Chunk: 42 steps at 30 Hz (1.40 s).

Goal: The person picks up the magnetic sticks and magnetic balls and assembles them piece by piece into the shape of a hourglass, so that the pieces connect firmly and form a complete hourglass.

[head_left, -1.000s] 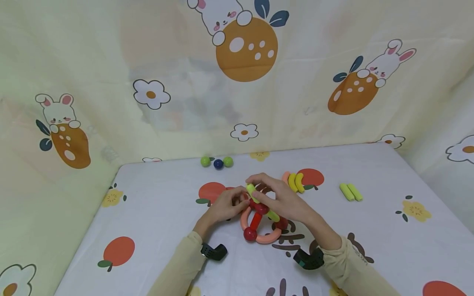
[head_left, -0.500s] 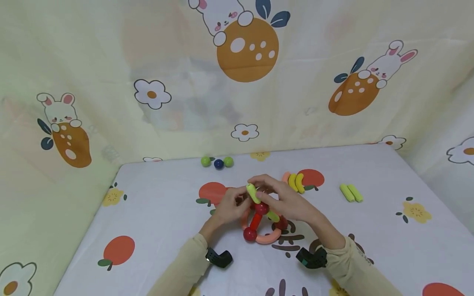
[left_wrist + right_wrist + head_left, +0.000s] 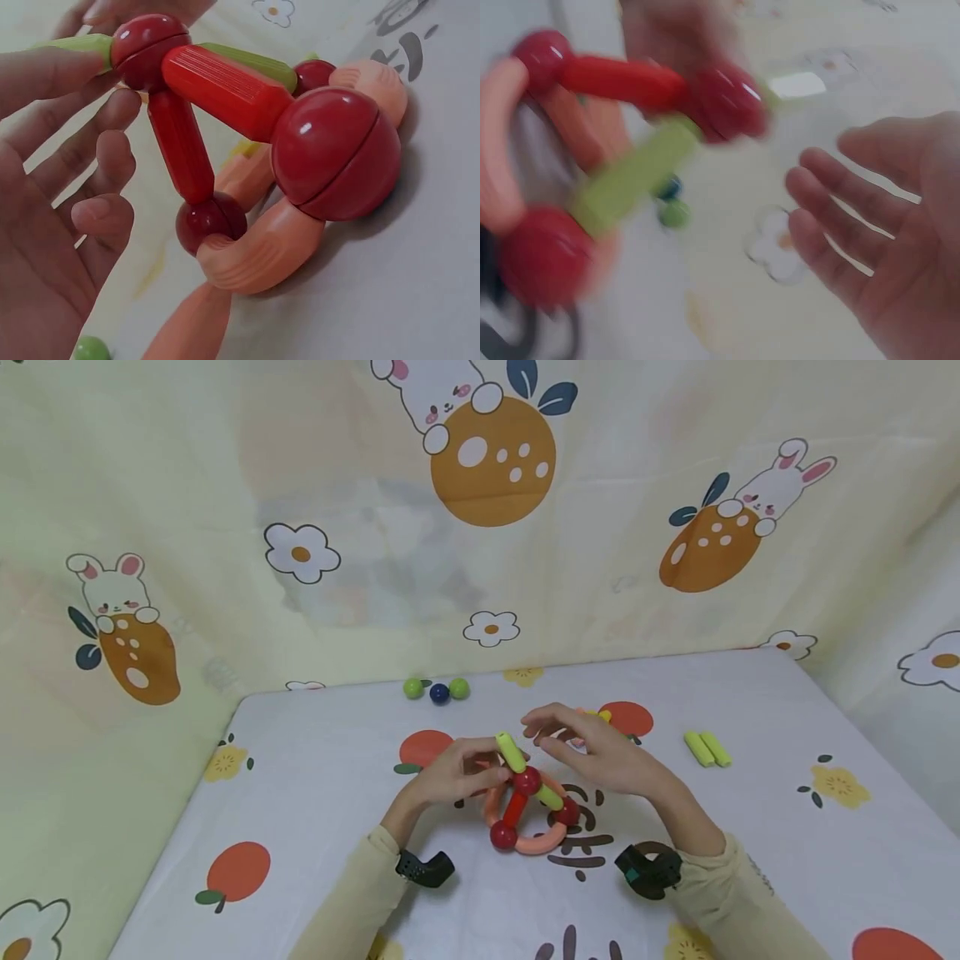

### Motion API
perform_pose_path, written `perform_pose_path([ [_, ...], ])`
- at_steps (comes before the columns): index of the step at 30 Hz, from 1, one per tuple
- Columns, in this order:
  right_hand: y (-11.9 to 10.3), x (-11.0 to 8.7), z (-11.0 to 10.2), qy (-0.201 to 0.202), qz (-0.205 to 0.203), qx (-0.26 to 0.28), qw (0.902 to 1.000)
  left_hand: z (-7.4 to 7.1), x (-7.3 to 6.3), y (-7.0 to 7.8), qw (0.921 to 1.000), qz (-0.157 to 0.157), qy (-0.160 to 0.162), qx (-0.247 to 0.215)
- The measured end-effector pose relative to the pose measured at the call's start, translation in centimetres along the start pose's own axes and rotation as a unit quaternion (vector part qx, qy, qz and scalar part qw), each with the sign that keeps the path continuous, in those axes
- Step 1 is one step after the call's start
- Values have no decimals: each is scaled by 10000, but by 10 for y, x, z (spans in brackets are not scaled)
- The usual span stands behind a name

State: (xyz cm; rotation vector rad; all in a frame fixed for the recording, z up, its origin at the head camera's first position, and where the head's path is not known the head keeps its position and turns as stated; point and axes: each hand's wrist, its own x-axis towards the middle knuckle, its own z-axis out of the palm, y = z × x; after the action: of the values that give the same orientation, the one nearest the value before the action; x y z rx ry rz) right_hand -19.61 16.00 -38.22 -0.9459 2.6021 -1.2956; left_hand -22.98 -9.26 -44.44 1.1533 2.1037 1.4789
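A construction of toy magnetic balls and rods stands on the table. Curved salmon pieces (image 3: pixel 542 843) form its ring base, with red balls (image 3: pixel 503 836) along it. Red rods (image 3: pixel 225 82) and a light green rod (image 3: pixel 634 180) slope up to a top red ball (image 3: pixel 527 781), from which another light green rod (image 3: pixel 511 752) sticks up at a tilt. My left hand (image 3: pixel 453 772) pinches this upper rod near the ball, its other fingers loosely bent behind. Apart from the construction, my right hand (image 3: pixel 603 752) hangs to the right, fingers spread and holding nothing.
Two green balls (image 3: pixel 413 688) and a dark blue ball (image 3: pixel 439 694) lie at the back edge. Curved yellow pieces (image 3: pixel 603 716) are partly hidden behind my right hand. Two light green rods (image 3: pixel 699 749) lie farther right on the patterned tablecloth (image 3: pixel 772 835).
My right hand has let go of the upper light green rod and drawn away to the right. My left hand stays at the construction, which keeps its place.
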Motion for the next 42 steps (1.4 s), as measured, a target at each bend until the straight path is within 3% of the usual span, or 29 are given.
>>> perform_pose_path([
  [6,15,-14,-37,447,286,-156,9985,4,1,-1,9999,-137,12,-37],
  [17,40,-38,-79,810,697,-512,9929,13,7,-5,9991,279,-186,-254],
  [24,54,-45,-87,974,932,-905,9867,15,7,-6,9987,-79,-199,-466],
  [37,81,-65,-106,604,2058,-1083,9707,17,5,-4,9981,-413,223,-392],
  [42,95,-71,-109,403,2431,-1004,9640,15,1,11,9963,-644,426,-376],
])
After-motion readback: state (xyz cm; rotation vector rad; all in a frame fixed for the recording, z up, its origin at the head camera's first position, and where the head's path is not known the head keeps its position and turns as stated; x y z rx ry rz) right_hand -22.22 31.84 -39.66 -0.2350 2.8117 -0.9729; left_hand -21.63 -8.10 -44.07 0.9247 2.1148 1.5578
